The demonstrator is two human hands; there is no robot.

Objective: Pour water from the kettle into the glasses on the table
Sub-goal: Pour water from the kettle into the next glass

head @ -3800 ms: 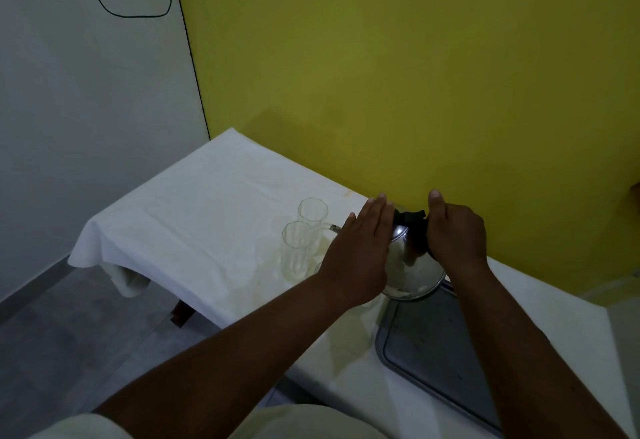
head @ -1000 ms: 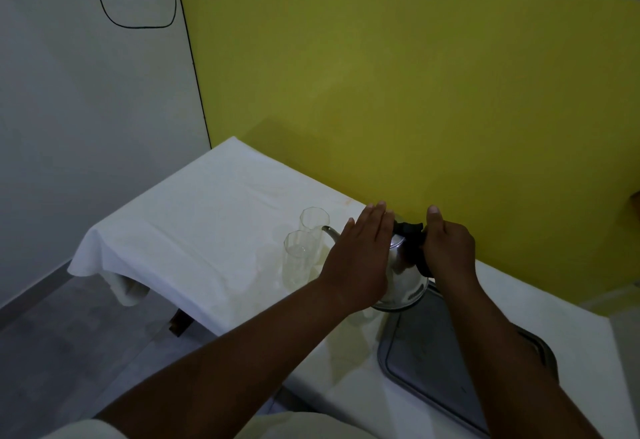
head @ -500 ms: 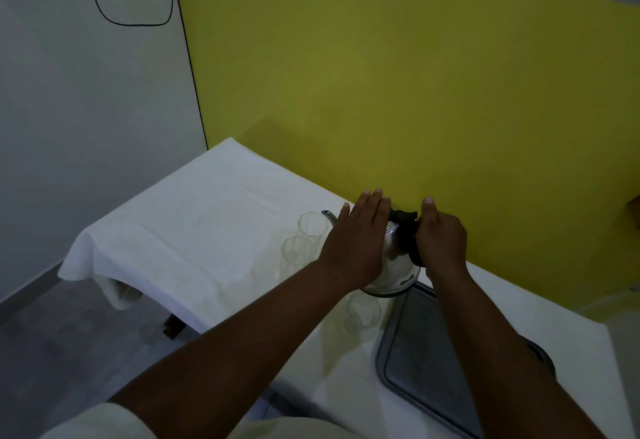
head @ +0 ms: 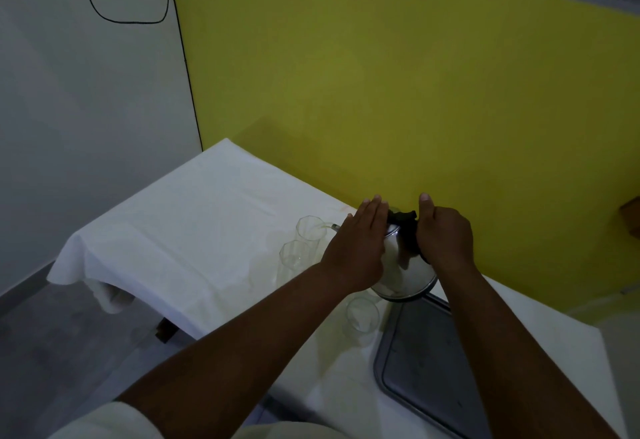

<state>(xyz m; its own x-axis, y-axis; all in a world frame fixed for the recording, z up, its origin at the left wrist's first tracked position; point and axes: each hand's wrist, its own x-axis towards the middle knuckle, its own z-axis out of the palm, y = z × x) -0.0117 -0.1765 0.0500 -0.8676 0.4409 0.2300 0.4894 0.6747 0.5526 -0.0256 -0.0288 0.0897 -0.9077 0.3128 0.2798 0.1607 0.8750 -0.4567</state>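
Observation:
A steel kettle [head: 405, 272] with a black handle is lifted off the table and tipped to the left. My right hand [head: 445, 239] grips its handle. My left hand [head: 356, 248] lies flat with fingers together against the kettle's lid and side. The spout reaches over the rim of the far glass [head: 309, 230], and a thin stream seems to enter it. A second clear glass [head: 293, 258] stands just in front of that one. A third glass [head: 362, 317] stands below the kettle, near the tray.
The table [head: 180, 230] has a white cloth and stands against a yellow wall [head: 381, 92]. A grey metal tray [head: 426, 362] lies at the right under my right forearm. Beyond the table's left edge is grey floor [head: 52, 352]. A black cable hangs on the white wall.
The kettle has risen off the tray and tipped further left, bringing its spout over the far glass. The third glass below it has come into view.

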